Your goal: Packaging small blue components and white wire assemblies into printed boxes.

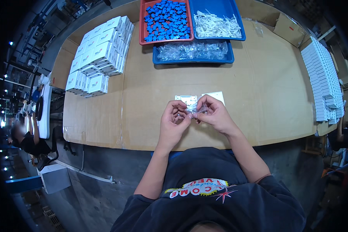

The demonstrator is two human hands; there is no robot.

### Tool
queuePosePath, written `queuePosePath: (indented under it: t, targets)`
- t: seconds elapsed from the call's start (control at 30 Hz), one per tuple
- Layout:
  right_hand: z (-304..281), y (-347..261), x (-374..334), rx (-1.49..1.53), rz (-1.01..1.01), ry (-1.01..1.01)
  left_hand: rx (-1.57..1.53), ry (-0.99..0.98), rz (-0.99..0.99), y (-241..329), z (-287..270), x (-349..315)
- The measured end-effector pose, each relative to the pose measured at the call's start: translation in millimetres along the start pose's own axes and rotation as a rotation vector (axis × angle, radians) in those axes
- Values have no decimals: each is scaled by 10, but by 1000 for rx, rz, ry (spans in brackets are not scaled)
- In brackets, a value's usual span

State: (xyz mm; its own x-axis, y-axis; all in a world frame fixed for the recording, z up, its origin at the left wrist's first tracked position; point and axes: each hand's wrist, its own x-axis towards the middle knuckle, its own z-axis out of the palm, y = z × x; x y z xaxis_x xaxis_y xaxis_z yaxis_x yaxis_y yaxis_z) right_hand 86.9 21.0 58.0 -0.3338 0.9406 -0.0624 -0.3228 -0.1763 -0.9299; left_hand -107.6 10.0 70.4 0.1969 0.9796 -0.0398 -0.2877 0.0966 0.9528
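Two hands work at one small clear plastic bag (193, 110), which we hold up over the near middle of the bench (154, 85). Our left hand (173, 120) pinches one side of it between thumb and forefinger and our right hand (214, 115) pinches the other, so both are clamped on the film, close to each other. We cannot tell what, if anything, the bag contains. Just beyond our fingers lie a white slotted piece (185, 99) and a flat white piece (218, 96), both partly hidden by our hands.

As we judge it, this set is only partway along: the bag is not yet put down, and the two white pieces lie as separate parts.

Farther out we have three trays. The lower blue tray (193, 61), nearest us, holds a heap of clear packets (191, 51); just beyond it, the red tray (141, 23) on the left holds many small blue parts (167, 21), and the upper blue tray (210, 4) on the right holds loose slim white parts (216, 25). All are well stocked, so we reckon much is left. At the left, piled white boxes (102, 50) look to us like finished sets; at the right, a long stack of white units (323, 77) may be supply, though we cannot be sure
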Motion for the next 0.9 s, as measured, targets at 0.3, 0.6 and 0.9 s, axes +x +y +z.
queuePosePath:
  t: [0.3,0.6,0.9]
  targets:
    - [176,-21,13,37,-8,118,244,39,68,-53,45,2]
    - [128,-47,7,101,74,80,74,-33,20,-6,78,1]
    - [168,74,25,25,-15,163,124,59,22,-68,56,27]
